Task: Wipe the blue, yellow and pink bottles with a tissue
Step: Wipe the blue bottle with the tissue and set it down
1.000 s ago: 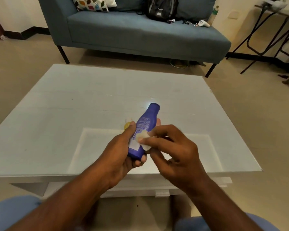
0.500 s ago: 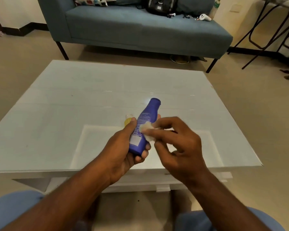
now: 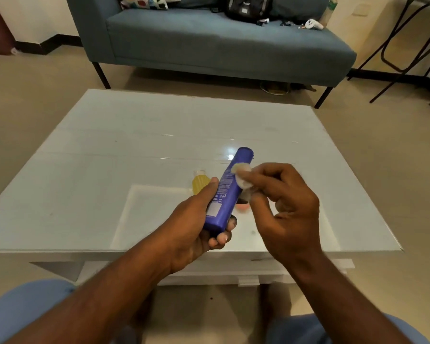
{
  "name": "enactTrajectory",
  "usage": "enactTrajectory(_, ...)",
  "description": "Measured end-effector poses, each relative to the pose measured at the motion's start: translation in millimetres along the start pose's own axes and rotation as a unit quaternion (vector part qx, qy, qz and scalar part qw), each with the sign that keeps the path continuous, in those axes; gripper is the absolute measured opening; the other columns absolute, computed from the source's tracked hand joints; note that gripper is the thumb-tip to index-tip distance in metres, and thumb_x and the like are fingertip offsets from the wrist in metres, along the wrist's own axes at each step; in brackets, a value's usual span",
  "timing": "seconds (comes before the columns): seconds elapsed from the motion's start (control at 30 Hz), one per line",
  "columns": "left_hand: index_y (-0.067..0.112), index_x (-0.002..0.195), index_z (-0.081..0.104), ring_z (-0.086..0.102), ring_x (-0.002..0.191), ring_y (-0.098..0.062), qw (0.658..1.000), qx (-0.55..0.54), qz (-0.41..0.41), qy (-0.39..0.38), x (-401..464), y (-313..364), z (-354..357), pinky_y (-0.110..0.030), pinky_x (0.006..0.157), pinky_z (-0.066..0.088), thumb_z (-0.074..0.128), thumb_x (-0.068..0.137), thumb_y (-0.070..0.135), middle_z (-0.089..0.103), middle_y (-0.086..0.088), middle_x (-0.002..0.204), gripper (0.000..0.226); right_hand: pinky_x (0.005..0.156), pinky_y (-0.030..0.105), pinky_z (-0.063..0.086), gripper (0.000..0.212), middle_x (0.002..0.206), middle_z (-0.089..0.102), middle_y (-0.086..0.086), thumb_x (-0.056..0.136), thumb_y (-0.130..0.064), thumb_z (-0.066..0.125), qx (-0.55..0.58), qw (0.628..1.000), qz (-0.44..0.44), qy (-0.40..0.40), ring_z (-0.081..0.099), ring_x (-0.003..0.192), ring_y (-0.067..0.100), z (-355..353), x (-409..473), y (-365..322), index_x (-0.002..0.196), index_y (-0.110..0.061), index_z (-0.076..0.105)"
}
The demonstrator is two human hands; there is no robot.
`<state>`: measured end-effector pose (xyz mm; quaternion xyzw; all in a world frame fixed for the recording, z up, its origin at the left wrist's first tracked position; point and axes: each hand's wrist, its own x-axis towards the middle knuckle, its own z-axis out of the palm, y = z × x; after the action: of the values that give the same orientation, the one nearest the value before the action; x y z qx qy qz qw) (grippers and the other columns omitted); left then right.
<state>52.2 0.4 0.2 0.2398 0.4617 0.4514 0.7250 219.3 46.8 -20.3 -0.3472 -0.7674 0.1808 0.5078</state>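
My left hand [image 3: 196, 232] grips the lower end of the blue bottle [image 3: 230, 187], which tilts up and away over the white table [image 3: 109, 150]. Pinched in the fingers of my right hand [image 3: 283, 207] is a small white tissue [image 3: 242, 178], pressed against the bottle's upper right side near its cap. The yellow bottle [image 3: 199, 183] stands on the table just behind my left thumb, partly hidden. A sliver of the pink bottle [image 3: 242, 207] shows between the blue bottle and my right hand.
A blue sofa [image 3: 221, 45] with a black backpack [image 3: 247, 7] and a patterned cushion stands beyond the table. Black metal legs of a stand [image 3: 405, 48] are at the far right. My knees in blue trousers are at the bottom.
My right hand has slid the tissue up the blue bottle from its middle label toward the cap end. The left hand keeps its grip on the bottle's base.
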Motion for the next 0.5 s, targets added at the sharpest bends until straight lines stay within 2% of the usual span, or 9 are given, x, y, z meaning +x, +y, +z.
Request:
enactTrajectory(0.1,0.023,0.091,0.078,0.054,0.048,-0.015,0.999,0.020,-0.001,-0.035,-3.9,-1.1,3.5,-0.021,0.047,0.048,0.040,0.089,0.057,0.063,-0.013,0.070,0.051,0.090,0.013,0.057,0.034,0.123,0.063,-0.004,0.096,-0.014,0.066,0.037,0.996,0.074,0.031,0.062,0.121,0.005,-3.7,6.3,4.8,0.129,-0.023,0.067)
enactTrajectory(0.2,0.017,0.108,0.066,0.055,0.047,-0.014,0.999,0.040,0.011,-0.021,-1.3,-3.2,5.8,-0.021,0.047,0.047,0.036,0.091,0.059,0.064,-0.011,0.070,0.055,0.090,0.021,0.061,0.035,0.124,0.065,-0.001,0.095,-0.015,0.068,0.060,0.995,0.075,0.012,0.065,0.123,0.015,-2.9,1.4,2.5,0.130,-0.018,0.069)
enactTrajectory(0.33,0.011,0.112,0.058,0.053,0.048,-0.015,0.995,0.078,0.036,0.039,5.7,-3.9,7.3,-0.025,0.051,0.046,0.039,0.084,0.068,0.066,-0.008,0.071,0.066,0.085,0.038,0.064,0.030,0.117,0.070,0.001,0.095,-0.014,0.070,0.064,0.996,0.041,-0.037,0.070,0.112,0.021,4.8,-6.7,-3.0,0.123,-0.009,0.076)
enactTrajectory(0.5,0.024,0.130,0.044,0.052,0.047,-0.015,0.986,0.134,0.085,0.041,7.6,-4.3,6.8,-0.024,0.050,0.047,0.044,0.081,0.066,0.064,-0.016,0.088,0.065,0.087,0.041,0.065,0.028,0.120,0.071,0.001,0.097,-0.016,0.068,0.071,0.993,0.090,0.005,0.070,0.115,0.021,4.2,-0.7,0.9,0.124,-0.011,0.077)
